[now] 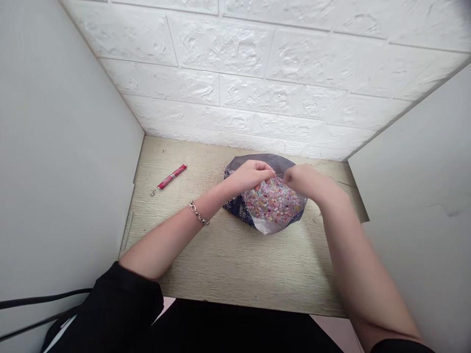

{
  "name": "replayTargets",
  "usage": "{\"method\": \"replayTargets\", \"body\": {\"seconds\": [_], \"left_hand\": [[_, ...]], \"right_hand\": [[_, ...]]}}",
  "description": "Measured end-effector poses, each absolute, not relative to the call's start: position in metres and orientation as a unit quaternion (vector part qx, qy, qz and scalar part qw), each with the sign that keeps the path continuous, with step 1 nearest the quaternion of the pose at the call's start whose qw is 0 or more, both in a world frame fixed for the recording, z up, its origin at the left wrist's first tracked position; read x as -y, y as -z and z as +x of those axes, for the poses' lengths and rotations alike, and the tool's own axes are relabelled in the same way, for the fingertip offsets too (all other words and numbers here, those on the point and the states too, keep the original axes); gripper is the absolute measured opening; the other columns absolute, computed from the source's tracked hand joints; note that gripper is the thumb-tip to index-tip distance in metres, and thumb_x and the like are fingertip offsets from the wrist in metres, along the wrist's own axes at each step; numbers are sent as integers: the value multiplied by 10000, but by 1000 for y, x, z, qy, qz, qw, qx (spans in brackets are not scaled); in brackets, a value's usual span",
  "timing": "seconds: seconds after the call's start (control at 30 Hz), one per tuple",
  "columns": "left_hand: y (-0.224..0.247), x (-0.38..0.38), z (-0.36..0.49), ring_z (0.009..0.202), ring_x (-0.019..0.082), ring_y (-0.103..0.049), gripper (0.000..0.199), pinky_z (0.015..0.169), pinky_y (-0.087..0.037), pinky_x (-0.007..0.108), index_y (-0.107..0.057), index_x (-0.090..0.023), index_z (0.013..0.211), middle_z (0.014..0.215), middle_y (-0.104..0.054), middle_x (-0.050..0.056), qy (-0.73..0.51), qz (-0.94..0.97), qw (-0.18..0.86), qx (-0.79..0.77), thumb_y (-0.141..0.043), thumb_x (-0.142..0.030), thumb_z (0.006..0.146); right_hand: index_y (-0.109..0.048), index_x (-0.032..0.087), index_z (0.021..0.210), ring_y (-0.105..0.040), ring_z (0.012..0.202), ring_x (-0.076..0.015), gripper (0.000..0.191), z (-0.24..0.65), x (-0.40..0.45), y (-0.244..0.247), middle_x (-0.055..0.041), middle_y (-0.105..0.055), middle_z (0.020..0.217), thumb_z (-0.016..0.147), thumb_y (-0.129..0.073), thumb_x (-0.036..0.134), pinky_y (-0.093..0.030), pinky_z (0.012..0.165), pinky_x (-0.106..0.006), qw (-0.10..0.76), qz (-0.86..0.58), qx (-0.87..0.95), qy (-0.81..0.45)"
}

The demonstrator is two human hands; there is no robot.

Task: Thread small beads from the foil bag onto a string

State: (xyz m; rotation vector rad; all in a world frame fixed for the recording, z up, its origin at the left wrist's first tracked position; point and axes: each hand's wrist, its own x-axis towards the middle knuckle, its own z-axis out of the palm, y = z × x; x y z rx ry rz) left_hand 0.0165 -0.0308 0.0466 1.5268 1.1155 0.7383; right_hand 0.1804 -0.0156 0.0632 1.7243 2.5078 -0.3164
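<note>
Glittering now inside an open, rose-printed bag (pixel 241 210), the beads (pixel 274 203) are hovered over by the left hand (pixel 253 175), pinched together, and the right hand (pixel 305 181), curled; whether anything is gripped cannot be told.

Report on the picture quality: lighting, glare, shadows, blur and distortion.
Head view: soft, diffuse light, with small glossy highlights on the white wall; head view: a faint shadow on the wooden table beside the right forearm; head view: the right hand looks softer than the left hand; head view: side panels splay outward, perhaps wide-angle distortion.
</note>
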Motion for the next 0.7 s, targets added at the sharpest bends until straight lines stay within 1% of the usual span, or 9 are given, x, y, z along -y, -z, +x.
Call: {"method": "replayTargets", "body": {"seconds": [0.1, 0.17, 0.23, 0.37, 0.47, 0.6, 0.7], "left_hand": [[-46, 30, 16, 374, 11, -363, 118, 396, -230, 207, -509, -162, 654, 589, -481, -29, -310, 637, 530, -466, -477, -262, 709], [-45, 29, 16, 373, 9, -370, 111, 395, -235, 208, -512, -164, 664, 611, -488, -28, -310, 638, 531, -464, -468, -256, 708], [-45, 29, 15, 374, 9, -373, 127, 394, -236, 208, -505, -165, 659, 612, -482, -27, -311, 640, 529, -462, -465, -272, 714], [-44, 28, 14, 374, 10, -372, 169, 390, -233, 206, -486, -166, 642, 605, -473, -25, -312, 643, 526, -461, -465, -311, 728], [-45, 28, 15, 372, 12, -368, 185, 386, -226, 205, -474, -168, 634, 592, -462, -27, -310, 645, 526, -460, -467, -326, 731], [-46, 29, 15, 374, 16, -359, 189, 390, -224, 204, -477, -165, 627, 543, -436, -35, -302, 648, 524, -463, -484, -326, 727], [-45, 29, 15, 378, 17, -360, 154, 393, -229, 200, -495, -164, 655, 537, -427, -39, -300, 650, 523, -462, -488, -301, 725]], "right_hand": [[-650, 137, 765, -588, 721, -230, 267, 176, 17, -49, -159, -627, 769, 711, -413, 24, -385, 573, -297, 108, 606, -787, 44], [-649, 121, 843, -599, 745, -240, 286, 175, 17, -43, -180, -628, 806, 718, -409, 28, -396, 559, -293, 119, 620, -775, 38], [-644, 115, 881, -603, 760, -248, 282, 175, 16, -40, -185, -629, 829, 713, -429, 43, -408, 555, -294, 123, 623, -772, 38], [-638, 101, 902, -607, 759, -261, 265, 176, 13, -37, -181, -631, 833, 680, -497, 68, -425, 549, -302, 133, 624, -769, 44], [-638, 100, 901, -607, 773, -258, 259, 177, 10, -34, -178, -633, 842, 664, -533, 85, -436, 573, -302, 139, 626, -766, 46], [-645, 103, 880, -608, 783, -258, 240, 178, 5, -31, -183, -633, 860, 662, -543, 98, -447, 618, -311, 141, 627, -764, 51], [-644, 94, 884, -608, 786, -273, 252, 178, 4, -30, -197, -628, 864, 656, -537, 91, -448, 617, -327, 139, 629, -762, 57]]}}
